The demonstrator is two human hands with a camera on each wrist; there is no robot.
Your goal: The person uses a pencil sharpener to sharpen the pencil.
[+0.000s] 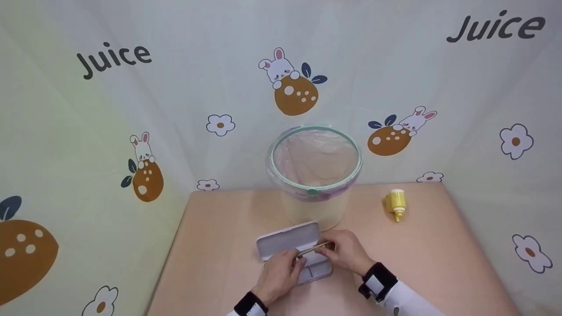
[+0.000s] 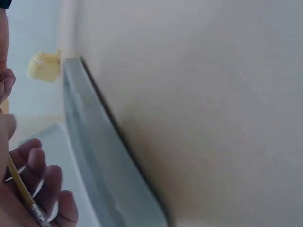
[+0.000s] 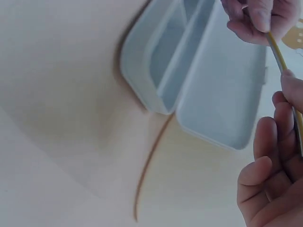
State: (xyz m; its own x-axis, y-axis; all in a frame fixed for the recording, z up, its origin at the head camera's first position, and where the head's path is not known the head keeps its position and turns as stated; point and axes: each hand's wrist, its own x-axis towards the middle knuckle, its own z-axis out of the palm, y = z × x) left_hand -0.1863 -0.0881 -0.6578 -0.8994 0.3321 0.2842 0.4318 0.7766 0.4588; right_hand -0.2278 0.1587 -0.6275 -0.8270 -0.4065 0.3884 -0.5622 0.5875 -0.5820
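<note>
Both hands hold a yellow pencil (image 1: 312,249) level above an open, pale grey pencil case (image 1: 287,239). The left hand (image 1: 279,270) pinches one end; in the left wrist view a silver band shows on the pencil (image 2: 20,184) beside the curled fingers. At the other end the right hand (image 1: 347,250) grips with thumb and fingers. The lid of the case stands raised behind the hands, and the divided tray (image 3: 173,52) faces up. Part of the tray is hidden under the left hand in the head view.
Just behind the case stands a tall bin (image 1: 314,210) with a green rim and a clear liner. A yellow bottle with a nozzle (image 1: 397,202) lies at the back right of the table (image 1: 224,228). Printed cloth (image 1: 228,79) hangs along the back and sides.
</note>
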